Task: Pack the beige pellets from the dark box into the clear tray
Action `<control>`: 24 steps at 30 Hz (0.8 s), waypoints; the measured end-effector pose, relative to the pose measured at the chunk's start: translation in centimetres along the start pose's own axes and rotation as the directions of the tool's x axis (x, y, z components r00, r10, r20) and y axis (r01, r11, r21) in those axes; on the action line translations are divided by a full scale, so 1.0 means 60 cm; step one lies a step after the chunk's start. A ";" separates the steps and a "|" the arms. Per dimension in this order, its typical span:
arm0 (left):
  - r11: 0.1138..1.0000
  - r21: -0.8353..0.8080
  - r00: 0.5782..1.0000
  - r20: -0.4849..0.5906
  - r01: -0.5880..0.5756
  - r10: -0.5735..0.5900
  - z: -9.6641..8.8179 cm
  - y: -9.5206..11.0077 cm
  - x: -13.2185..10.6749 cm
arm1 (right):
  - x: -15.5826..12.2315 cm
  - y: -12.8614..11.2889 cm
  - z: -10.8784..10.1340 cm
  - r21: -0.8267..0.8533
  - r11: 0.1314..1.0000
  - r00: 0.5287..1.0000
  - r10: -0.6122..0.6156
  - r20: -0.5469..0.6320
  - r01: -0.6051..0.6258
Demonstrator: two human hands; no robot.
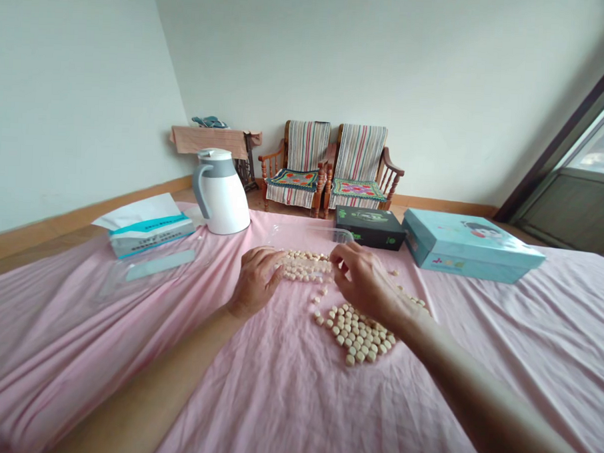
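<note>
A clear plastic box [307, 275] holding several rows of small pale wooden cubes [305, 257] lies on the pink cloth in front of me. Its clear lid [306, 235] appears raised at the far side. My left hand [257, 278] is closed round the box's left end, thumb at the near side. At the right end, my right hand [357, 272] has its fingers curled in a pinch; what they hold is hidden. Below my right wrist spreads a loose pile of wooden cubes [362, 332], partly covered by the forearm. A few stray cubes [319, 295] lie between box and pile.
At left stand a white and grey jug [228, 200], a tissue box [151, 233] and a clear plastic tray [144, 273]. A black box [369, 226] and a light blue box [471, 244] stand at right. Two wooden armchairs [329, 164] are beyond the cloth.
</note>
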State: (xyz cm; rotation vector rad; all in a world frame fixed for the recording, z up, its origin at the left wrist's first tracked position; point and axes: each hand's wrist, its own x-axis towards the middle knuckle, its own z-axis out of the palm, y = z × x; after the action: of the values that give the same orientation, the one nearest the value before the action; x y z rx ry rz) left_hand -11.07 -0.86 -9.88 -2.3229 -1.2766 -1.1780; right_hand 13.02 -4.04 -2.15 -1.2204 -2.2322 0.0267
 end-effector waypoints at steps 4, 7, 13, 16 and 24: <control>1.000 0.000 1.000 -0.002 0.007 -0.007 0.003 -0.002 -0.002 | 0.018 0.001 -0.013 -0.069 0.997 0.996 0.023 -0.082 -0.029; 1.000 -0.010 1.000 0.010 0.006 -0.006 0.002 -0.001 -0.001 | 0.005 -0.009 0.003 -0.094 0.996 0.996 0.009 0.087 0.000; 1.000 -0.002 1.000 -0.006 -0.004 0.004 -0.001 0.001 0.001 | -0.023 -0.018 0.054 -0.199 0.973 0.888 -0.014 0.459 0.118; 1.000 -0.001 1.000 -0.007 -0.004 0.004 0.000 0.001 0.002 | -0.024 -0.017 0.068 -0.241 0.963 0.871 0.011 0.490 0.123; 1.000 0.004 1.000 -0.008 -0.021 0.021 0.000 -0.001 0.003 | -0.024 -0.006 0.084 -0.288 0.958 0.859 0.151 0.489 -0.004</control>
State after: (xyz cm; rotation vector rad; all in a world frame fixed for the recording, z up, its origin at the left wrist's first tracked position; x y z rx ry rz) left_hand -11.09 -0.72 -9.77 -2.3207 -1.2470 -1.1766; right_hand 10.77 -4.10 -6.88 -1.6056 -2.7077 0.0774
